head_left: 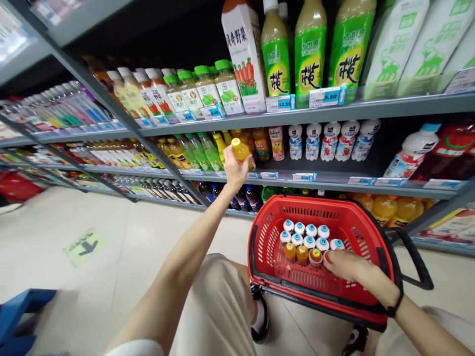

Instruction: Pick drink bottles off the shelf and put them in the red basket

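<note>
My left hand point(236, 168) is closed round an orange juice bottle point(242, 150) with a yellow cap, at the front of the middle shelf point(334, 170). Inside the red shopping basket point(319, 284), my right hand point(343, 264) reaches down at the end of a row of orange-capped bottles point(302, 254). Its fingers curl round the top of a bottle there, which they mostly cover. Behind that row stand several white bottles with blue tops point(309, 241), upright and close together.
Several small white drink bottles point(331, 141) stand on the middle shelf, right of my left hand. Tall green-labelled bottles point(310, 54) fill part of the shelf above. The basket's black handle point(417, 262) sticks out to the right. A blue object point(22, 316) lies low on the left.
</note>
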Motion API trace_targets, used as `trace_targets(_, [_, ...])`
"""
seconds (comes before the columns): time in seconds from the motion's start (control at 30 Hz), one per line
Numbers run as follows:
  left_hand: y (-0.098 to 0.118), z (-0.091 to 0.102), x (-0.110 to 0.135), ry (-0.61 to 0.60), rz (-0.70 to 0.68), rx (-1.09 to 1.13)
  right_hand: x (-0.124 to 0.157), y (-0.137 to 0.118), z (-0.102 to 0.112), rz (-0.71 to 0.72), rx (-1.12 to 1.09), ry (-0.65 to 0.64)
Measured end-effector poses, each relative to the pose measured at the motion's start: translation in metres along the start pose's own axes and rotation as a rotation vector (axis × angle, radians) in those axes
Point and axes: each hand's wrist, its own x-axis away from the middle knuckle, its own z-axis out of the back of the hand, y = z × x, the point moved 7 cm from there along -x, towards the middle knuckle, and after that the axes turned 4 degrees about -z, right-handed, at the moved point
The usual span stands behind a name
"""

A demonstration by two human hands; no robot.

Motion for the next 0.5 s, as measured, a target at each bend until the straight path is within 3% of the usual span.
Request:
trace_targets(0.1, [0.036,0.023,0.031,0.189,0.085,0.326,0.001,-0.005,0.013,0.044,-0.024,0.103])
trace_targets(0.13, [0.049,0.027,0.042,0.202,0.123,0.472,0.001,-0.008,0.02,0.079,-0.084,0.166])
trace_targets(0.23, [0.091,0.021,0.076,-0.029,0.319,0.952,0.004,-0.014,0.05,0.244,-0.588,0.415])
trace_targets(0.33, [0.117,0.005,0.125,-0.387,0.694,1.277,0.007,-0.004,0.064,0.281,-1.201,0.555])
trace_targets(0.4, [0.124,-0.001,0.152,-0.527,0.837,1.369,0.006,-0.004,0.06,0.235,-1.449,0.483])
trace_targets(0.5, [0.121,-0.003,0.165,-0.519,0.802,1.427,0.006,-0.025,0.045,0.256,-1.631,0.157])
